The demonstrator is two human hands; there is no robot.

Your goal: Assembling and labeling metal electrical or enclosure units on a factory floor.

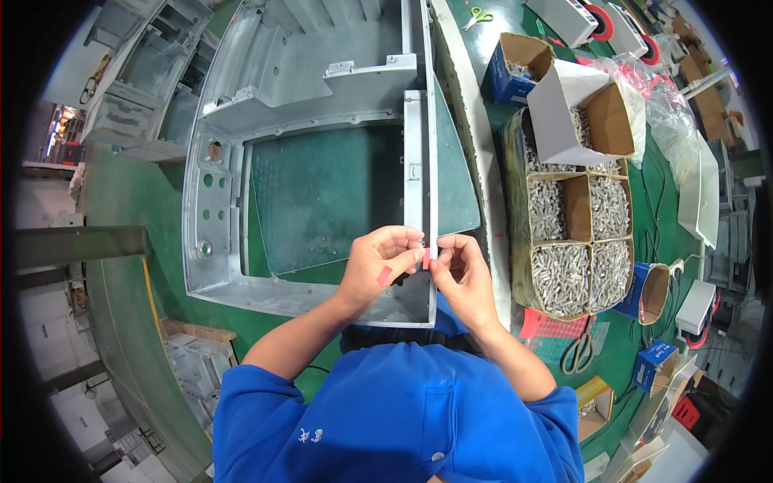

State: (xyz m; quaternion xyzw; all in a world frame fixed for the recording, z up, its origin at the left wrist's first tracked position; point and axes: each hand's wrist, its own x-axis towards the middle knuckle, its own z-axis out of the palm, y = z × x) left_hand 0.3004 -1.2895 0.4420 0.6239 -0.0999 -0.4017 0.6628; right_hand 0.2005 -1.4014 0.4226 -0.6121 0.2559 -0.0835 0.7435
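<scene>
A large grey metal frame (322,299) with a wide rectangular opening stands before me, its right side a long narrow wall. At the near end of that wall, a small piece of red tape (427,258) lies against the edge between my hands. My left hand (374,264) pinches at the tape from the inner side, thumb and forefinger close together. Another red tape piece (385,275) is stuck on the back of this hand. From the outer side, my right hand (465,282) has its thumb and bent fingers closed on the tape and wall edge. The fingertips partly hide the tape.
Right of the frame, a divided cardboard box (519,233) holds many small metal parts. An open white carton (555,121) rests on it. Black-handled scissors (577,354) lie near a red sheet (543,324); green scissors (477,18) lie farther off. More metal housings (121,121) stand at left.
</scene>
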